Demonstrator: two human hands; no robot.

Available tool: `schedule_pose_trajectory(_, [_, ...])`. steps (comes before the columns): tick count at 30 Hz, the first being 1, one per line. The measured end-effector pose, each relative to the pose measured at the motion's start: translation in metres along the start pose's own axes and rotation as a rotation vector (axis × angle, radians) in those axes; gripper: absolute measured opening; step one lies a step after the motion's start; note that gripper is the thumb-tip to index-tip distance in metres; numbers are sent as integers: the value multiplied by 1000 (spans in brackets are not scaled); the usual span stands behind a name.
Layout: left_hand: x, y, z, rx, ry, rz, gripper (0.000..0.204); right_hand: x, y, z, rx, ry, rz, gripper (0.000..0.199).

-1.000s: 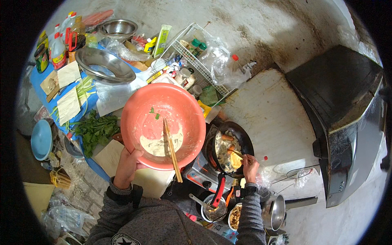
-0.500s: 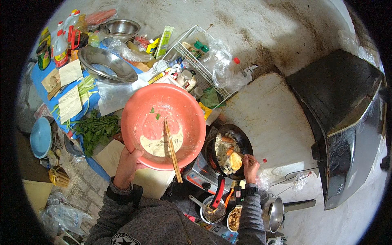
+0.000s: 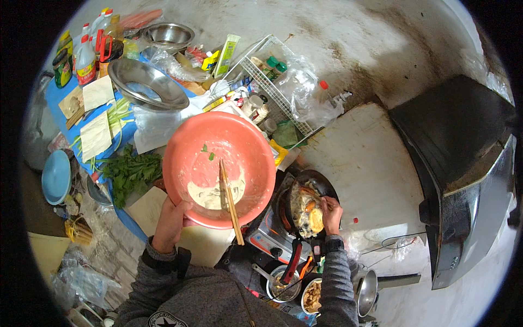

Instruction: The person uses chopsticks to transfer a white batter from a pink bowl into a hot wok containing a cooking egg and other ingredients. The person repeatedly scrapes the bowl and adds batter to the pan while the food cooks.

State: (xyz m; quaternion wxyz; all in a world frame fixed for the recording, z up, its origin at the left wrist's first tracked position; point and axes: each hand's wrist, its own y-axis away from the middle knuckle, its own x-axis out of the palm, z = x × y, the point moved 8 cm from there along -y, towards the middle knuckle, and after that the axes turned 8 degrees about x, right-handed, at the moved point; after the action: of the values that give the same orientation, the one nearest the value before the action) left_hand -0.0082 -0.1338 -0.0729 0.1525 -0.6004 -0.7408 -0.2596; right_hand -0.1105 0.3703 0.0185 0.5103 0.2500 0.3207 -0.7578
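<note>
The large salmon-pink bowl (image 3: 219, 169) sits tilted in the middle of the view, held up by the left hand (image 3: 171, 220), whose fingers are clamped on its lower left rim. A smear of pale batter (image 3: 215, 192) pools in its lower part, with a few green flecks above, and a pair of wooden chopsticks (image 3: 231, 200) lies across it, their ends sticking out past the lower rim. Just right of the bowl, a dark frying pan (image 3: 305, 207) rests on a small stove (image 3: 269, 240); it holds a yellowish fried mass (image 3: 306, 210). The right hand (image 3: 330, 210) hovers over the pan's right edge with fingers pinched together, though on what cannot be made out. The pan's red and black handle (image 3: 291, 261) points toward the person. Behind the bowl, the blue-covered table (image 3: 57, 92) is crowded: a steel basin (image 3: 146, 84), a bunch of leafy greens (image 3: 131, 171), sauce bottles (image 3: 87, 52) at its far left corner, and a white wire rack (image 3: 272, 87). A pale cutting board (image 3: 150, 210) lies under the left wrist.
</note>
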Motion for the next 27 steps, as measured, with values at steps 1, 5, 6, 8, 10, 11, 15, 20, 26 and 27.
schedule_pose_trajectory(1, [0,0,-1,14,-4,0,44,0,0,3,-32,12,-9,19])
schedule_pose_trajectory(5, [-3,0,0,8,-1,-23,39,-2,-2,8,-61,35,-35,18])
schedule_pose_trajectory(6, [-2,0,0,15,18,-19,38,-2,-3,12,-95,75,-38,19])
schedule_pose_trajectory(8, [-3,-1,1,19,17,-23,38,-1,-4,14,-124,107,-38,19])
schedule_pose_trajectory(10, [-2,0,-1,31,20,-6,39,0,-5,12,-113,91,-31,20])
schedule_pose_trajectory(11, [-1,0,-1,38,17,8,39,0,-5,11,-110,82,-30,20])
schedule_pose_trajectory(15, [-2,2,-2,16,3,-10,41,1,-4,11,-88,84,-15,22])
schedule_pose_trajectory(20, [-1,3,-4,14,4,19,45,-8,5,19,-31,-44,-13,21])
schedule_pose_trajectory(26, [1,0,-3,23,-11,41,50,-56,47,25,43,-192,-172,24])
schedule_pose_trajectory(27, [3,-1,-3,31,-18,39,50,-63,58,21,90,-265,-175,25])
